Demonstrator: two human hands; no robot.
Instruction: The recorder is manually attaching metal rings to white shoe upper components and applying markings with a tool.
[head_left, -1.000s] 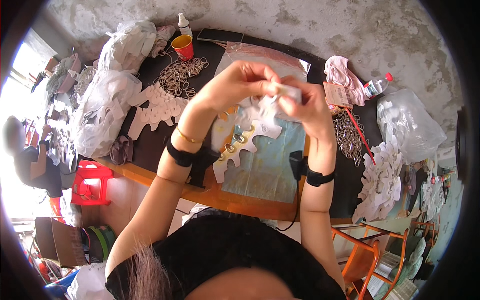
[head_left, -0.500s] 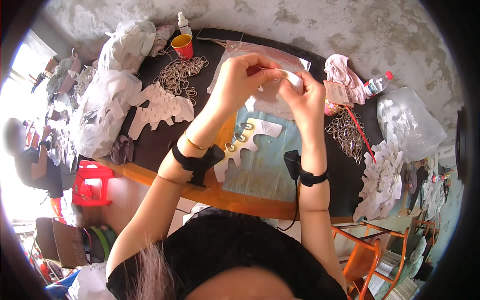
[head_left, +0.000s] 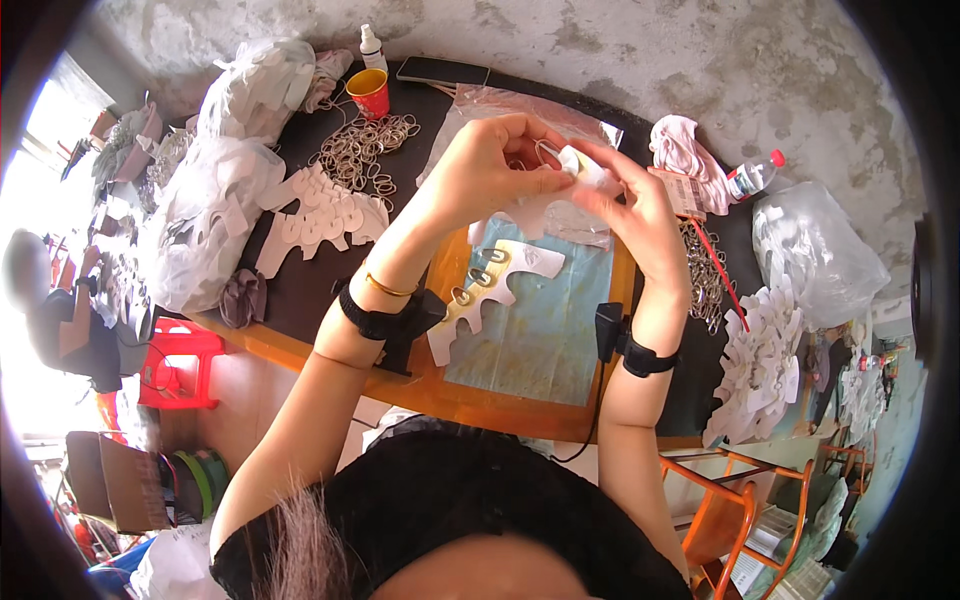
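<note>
Over the far middle of the table, my left hand (head_left: pixel 500 170) and my right hand (head_left: pixel 640 215) meet, both closed. A white cut-out piece (head_left: pixel 590 172), curled over, is gripped by my right fingers. By the left fingertips an oval metal ring (head_left: pixel 546 150) stands up against that piece, pinched by my left hand as far as it shows; the fingers partly hide it. Below the hands lies another white scalloped piece (head_left: pixel 525 262) with metal rings fixed along it, on a blue sheet (head_left: pixel 540 350).
Left are a pile of metal rings (head_left: pixel 365 150), a red cup (head_left: pixel 369 92), white cut-outs (head_left: pixel 310 215) and stuffed plastic bags (head_left: pixel 205 215). Right are more rings (head_left: pixel 705 275), a red stick (head_left: pixel 722 275), a bottle (head_left: pixel 755 175) and stacked cut-outs (head_left: pixel 755 365). A person (head_left: pixel 75 310) sits far left.
My right hand and forearm have shifted right and a little nearer. The white piece is turned, and a metal ring now shows between the hands.
</note>
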